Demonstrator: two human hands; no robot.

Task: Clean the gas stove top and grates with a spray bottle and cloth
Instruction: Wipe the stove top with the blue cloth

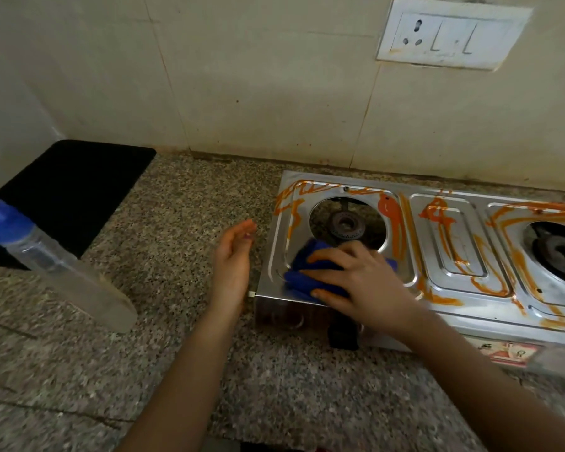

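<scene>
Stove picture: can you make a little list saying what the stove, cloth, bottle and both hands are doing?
stove top: steel, smeared with orange streaks around both burners
cloth: blue, bunched, on the stove's front-left corner
right hand: holds the cloth, pressing it down
left hand: open, empty, beside the stove's left edge
spray bottle: on the counter, far left, untouched

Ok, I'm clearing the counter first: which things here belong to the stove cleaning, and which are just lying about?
In use: gas stove, its orange smears, blue cloth under the right hand, spray bottle.
Lying about: black mat, wall socket plate.
</scene>
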